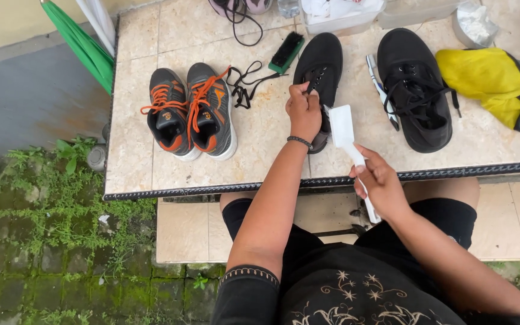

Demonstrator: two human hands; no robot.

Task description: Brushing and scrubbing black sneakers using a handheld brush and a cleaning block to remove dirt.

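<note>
On the tiled table [151, 162], the left hand [303, 109] is closed on the laces of a black shoe [320, 66], pinching them near the eyelets. The right hand [380, 183] grips the handle of a white brush [344, 135], its head just beside the shoe's heel end. By my reading, the cleaning has barely begun: no foam or wet patches show on this shoe. A second black shoe [413, 90] lies to the right, still laced, and an orange-laced pair [191, 111] stands to the left, apparently untouched. Loose black laces [245, 84] lie between.
</note>
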